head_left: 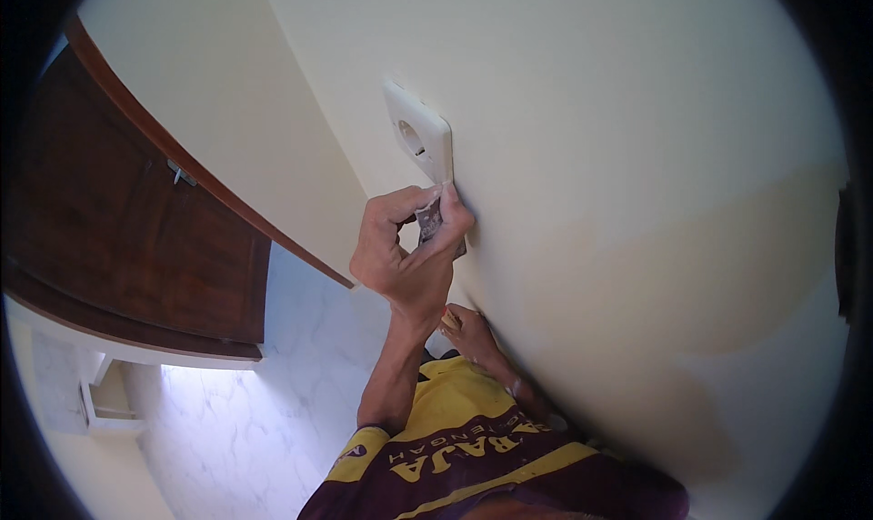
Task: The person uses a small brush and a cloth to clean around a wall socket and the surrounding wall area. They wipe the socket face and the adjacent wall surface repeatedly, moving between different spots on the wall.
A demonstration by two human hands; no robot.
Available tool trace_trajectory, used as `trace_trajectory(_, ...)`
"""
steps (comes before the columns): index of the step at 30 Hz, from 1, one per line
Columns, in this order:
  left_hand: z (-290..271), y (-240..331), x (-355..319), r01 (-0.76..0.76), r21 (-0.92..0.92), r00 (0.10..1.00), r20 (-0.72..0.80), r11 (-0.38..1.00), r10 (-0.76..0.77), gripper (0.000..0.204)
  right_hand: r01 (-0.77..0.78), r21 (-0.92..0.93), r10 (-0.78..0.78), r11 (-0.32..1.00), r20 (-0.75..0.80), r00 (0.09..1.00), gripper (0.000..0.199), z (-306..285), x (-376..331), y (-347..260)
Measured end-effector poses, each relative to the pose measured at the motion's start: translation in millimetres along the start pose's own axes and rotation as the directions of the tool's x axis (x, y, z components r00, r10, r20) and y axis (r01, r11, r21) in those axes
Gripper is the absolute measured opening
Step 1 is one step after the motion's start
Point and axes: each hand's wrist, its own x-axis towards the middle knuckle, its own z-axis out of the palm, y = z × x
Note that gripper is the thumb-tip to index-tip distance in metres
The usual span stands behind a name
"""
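A white wall socket with a square plate and a round recess sits on the cream wall. At its lower corner is my left hand, fingers pinched around a dark flat piece smeared with pale dust; its exact kind does not show. The thumb and fingertips touch or nearly touch the plate's lower tip. Lower down, close to the wall, my right hand is closed around a small tan piece with a bit of red by it. Most of that piece is hidden behind the fingers and my left wrist.
The cream wall rises close along my right side. A dark brown wooden door with a metal handle stands at the left in its brown frame. Pale marbled tiles cover the floor. A dark object shows at the right rim.
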Motion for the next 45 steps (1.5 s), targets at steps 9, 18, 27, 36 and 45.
trace_trajectory(9,-2.8,-3.3,2.7,-0.063,0.059,0.998,0.022,0.996,0.061,0.024,-0.048,0.02,0.047,0.999,0.017,0.999,0.04,5.5,5.1,-1.2)
trace_trajectory(18,-1.7,-1.2,11.2,-0.042,0.025,0.999,0.015,0.999,0.041,0.025,-0.06,0.029,0.06,0.998,0.022,0.998,0.039,8.0,6.6,-4.9)
trace_trajectory(27,-1.5,-2.0,9.8,-0.095,0.091,0.995,-0.012,0.991,0.096,0.025,-0.048,0.058,0.047,0.997,0.018,0.999,0.039,5.2,1.6,-8.6)
trace_trajectory(36,-3.1,7.5,14.4,-0.113,0.092,0.993,-0.021,0.989,0.116,0.025,0.009,0.025,-0.01,1.0,0.023,1.0,0.038,5.4,-5.4,-4.5)
trace_trajectory(45,-3.2,5.6,12.8,-0.08,0.072,0.997,0.01,0.994,0.079,0.025,-0.021,0.052,0.021,0.998,-0.007,1.0,0.037,1.5,-1.9,-17.6)
